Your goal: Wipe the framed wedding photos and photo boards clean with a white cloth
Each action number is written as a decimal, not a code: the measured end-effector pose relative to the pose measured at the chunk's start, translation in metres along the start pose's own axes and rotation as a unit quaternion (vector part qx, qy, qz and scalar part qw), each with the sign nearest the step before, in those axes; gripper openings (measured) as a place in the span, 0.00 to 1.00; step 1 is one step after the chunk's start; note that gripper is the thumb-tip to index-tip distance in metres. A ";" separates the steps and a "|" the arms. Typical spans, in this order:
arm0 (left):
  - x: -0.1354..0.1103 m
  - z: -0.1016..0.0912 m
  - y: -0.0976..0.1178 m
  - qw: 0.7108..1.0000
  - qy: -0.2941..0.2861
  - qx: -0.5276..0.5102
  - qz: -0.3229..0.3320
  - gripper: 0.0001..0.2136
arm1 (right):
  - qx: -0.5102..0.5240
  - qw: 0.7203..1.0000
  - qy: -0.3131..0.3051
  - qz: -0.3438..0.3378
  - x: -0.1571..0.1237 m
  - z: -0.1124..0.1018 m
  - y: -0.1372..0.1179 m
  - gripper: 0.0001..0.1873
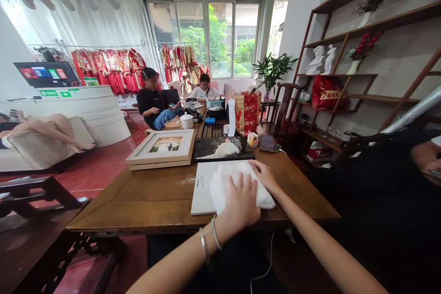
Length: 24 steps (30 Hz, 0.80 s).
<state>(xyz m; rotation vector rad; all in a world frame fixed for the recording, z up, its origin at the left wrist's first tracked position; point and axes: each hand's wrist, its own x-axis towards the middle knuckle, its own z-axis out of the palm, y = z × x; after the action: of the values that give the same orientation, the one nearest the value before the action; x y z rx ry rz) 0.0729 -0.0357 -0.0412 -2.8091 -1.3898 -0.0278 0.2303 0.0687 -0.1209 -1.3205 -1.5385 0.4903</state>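
Note:
My left hand (241,202) lies flat, fingers stretched out, on a white cloth (220,183) spread over a white board (201,188) near the front edge of a wooden table (151,197). My right hand (263,173) rests on the cloth's far right corner, fingers bent down onto it. Silver bangles sit on my left wrist. Just beyond the board lies a dark framed picture (222,148).
A stack of light wooden picture frames (161,147) sits on the table's left. Farther back are a teapot (186,121), a red gift bag (247,112) and a phone (268,143). Two people sit at the far end. Another person's arm (425,156) shows at right.

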 end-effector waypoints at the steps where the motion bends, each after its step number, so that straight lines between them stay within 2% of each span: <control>1: 0.009 -0.001 -0.008 1.000 0.002 0.007 -0.001 0.32 | -0.004 1.000 -0.005 -0.003 0.000 0.000 -0.002 0.18; 6: 0.048 0.005 -0.049 1.000 0.023 0.014 0.007 0.29 | -0.016 0.999 -0.025 -0.037 -0.004 -0.002 -0.011 0.17; 11: 0.058 0.009 -0.065 0.999 0.042 0.006 0.019 0.27 | -0.025 0.998 -0.027 -0.052 -0.004 -0.001 -0.012 0.18; 15: 0.036 0.008 -0.053 0.999 0.036 -0.001 0.037 0.27 | -0.040 0.998 -0.011 -0.041 -0.002 0.000 -0.008 0.17; 21: -0.028 0.010 -0.010 0.997 0.026 -0.038 0.063 0.33 | -0.047 0.998 0.002 -0.036 -0.001 0.002 -0.003 0.16; 24: -0.041 0.012 -0.002 0.996 0.022 -0.051 0.071 0.34 | -0.048 0.998 0.003 -0.035 -0.002 0.002 -0.002 0.16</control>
<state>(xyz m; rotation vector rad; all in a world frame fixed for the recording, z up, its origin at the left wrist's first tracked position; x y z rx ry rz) 0.0460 -0.0669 -0.0536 -2.9637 -1.2092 -0.1643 0.2270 0.0672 -0.1204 -1.3351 -1.6151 0.3717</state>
